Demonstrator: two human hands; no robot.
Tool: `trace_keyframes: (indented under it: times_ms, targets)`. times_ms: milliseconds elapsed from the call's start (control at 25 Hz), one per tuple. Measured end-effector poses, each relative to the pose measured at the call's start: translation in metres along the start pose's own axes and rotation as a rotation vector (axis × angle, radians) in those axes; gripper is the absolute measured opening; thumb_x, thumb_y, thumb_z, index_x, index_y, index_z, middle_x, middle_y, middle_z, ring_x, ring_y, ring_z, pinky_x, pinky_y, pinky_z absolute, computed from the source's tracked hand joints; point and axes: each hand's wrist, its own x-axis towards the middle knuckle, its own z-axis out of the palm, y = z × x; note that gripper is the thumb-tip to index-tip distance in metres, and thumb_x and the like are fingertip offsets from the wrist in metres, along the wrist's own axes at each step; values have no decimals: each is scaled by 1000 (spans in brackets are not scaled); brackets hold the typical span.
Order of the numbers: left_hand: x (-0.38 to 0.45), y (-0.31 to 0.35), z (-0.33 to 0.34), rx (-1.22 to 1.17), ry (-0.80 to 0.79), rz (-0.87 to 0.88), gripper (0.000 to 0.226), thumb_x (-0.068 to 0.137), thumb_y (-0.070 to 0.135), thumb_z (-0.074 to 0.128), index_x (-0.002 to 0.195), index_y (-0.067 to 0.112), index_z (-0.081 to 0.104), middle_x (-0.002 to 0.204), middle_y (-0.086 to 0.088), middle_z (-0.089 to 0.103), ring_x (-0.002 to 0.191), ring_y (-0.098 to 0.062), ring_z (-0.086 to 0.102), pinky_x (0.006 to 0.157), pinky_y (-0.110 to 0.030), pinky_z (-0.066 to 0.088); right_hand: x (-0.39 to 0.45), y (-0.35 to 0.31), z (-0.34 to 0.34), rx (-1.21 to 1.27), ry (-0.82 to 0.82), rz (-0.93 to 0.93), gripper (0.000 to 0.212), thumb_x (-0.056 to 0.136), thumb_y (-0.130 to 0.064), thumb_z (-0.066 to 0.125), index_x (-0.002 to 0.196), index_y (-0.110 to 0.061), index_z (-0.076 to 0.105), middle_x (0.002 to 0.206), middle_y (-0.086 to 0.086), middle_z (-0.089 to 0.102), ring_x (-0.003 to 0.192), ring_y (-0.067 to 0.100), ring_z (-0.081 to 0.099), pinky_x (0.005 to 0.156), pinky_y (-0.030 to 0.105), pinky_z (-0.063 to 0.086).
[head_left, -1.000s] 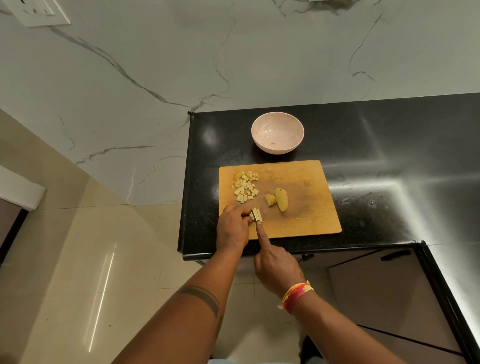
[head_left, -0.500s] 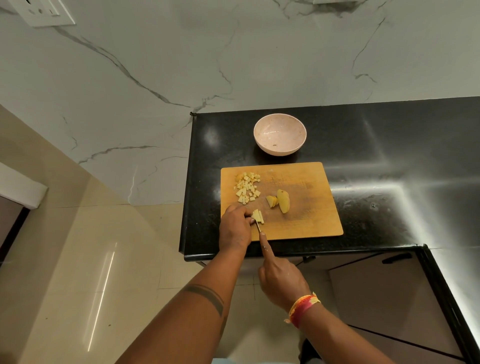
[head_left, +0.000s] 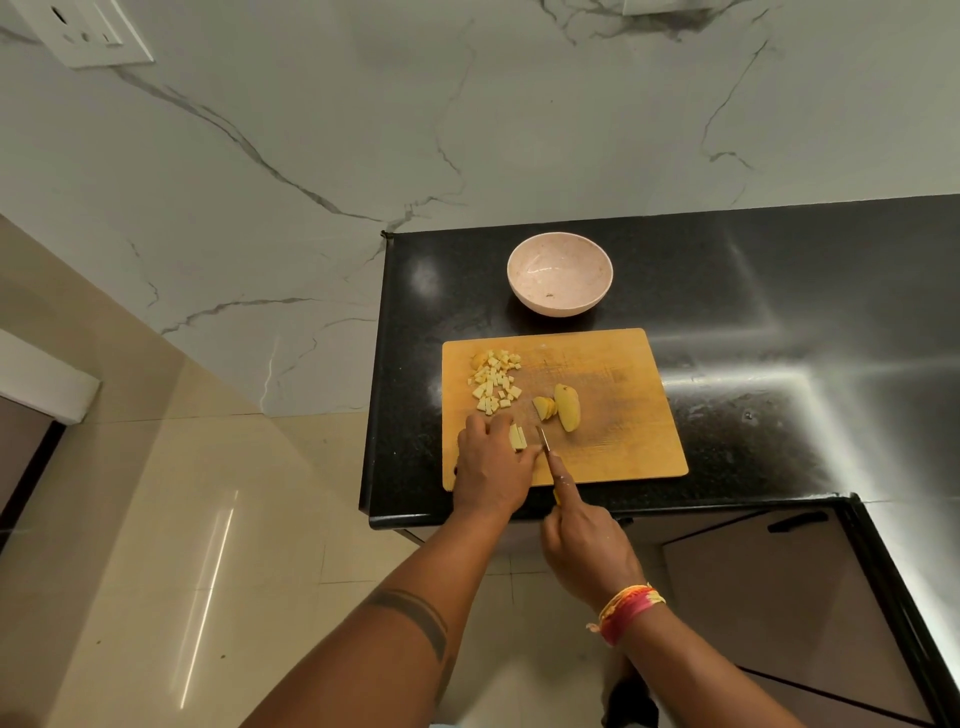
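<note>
A wooden cutting board lies on the black counter. My left hand pinches a small stack of pale potato strips at the board's near left. My right hand grips a small knife with the forefinger along its back; the blade sits just right of the strips. A pile of small potato cubes lies at the board's far left. Two larger potato pieces rest mid-board.
A pale pink bowl stands on the counter behind the board. The counter's left edge drops to a beige tiled floor. A marble wall with a switch plate rises behind. Cabinet doors sit below at right.
The knife has shifted slightly to the right, away from the strips, and its blade now shows. My left hand still holds the strips in the same spot.
</note>
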Motion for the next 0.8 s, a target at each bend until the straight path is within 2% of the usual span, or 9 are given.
trace_keyframes:
  times_ms: [160, 320, 480, 640, 800]
  targets:
    - [8, 1, -2, 71, -29, 14, 49, 96, 37, 67, 141, 25, 50, 133, 0, 39, 125, -18, 41, 99, -33, 46, 5, 3, -1, 2, -1, -1, 78, 100, -23, 42, 162, -38, -3, 62, -5, 57, 52, 13, 51, 50, 34, 40]
    - [20, -8, -13, 99, -104, 148, 39, 100, 20, 61, 139, 24, 56, 132, 4, 41, 127, -15, 39, 104, -29, 41, 15, 3, -1, -8, -2, -23, 80, 100, -23, 43, 161, -41, -5, 62, -3, 56, 52, 15, 52, 49, 34, 40]
    - [23, -20, -19, 81, -99, 196, 48, 98, 18, 64, 144, 24, 53, 134, 7, 42, 128, -12, 41, 108, -29, 43, 21, 6, 2, -49, -22, -33, 82, 100, -23, 42, 161, -41, -11, 65, -3, 56, 55, 17, 55, 50, 34, 41]
    - [17, -22, -17, 30, -55, 139, 47, 98, 19, 65, 144, 20, 55, 137, 4, 43, 123, -12, 50, 98, -18, 38, 13, 1, 12, -63, -55, -60, 80, 103, -25, 39, 159, -40, -16, 68, -4, 57, 57, 15, 56, 53, 33, 46]
    - [18, -18, -19, 22, -53, 144, 44, 99, 17, 62, 143, 20, 57, 133, 3, 46, 118, -13, 52, 93, -17, 37, 15, 0, 17, -60, -47, -65, 79, 103, -26, 39, 160, -40, -15, 67, -4, 58, 57, 15, 57, 54, 34, 48]
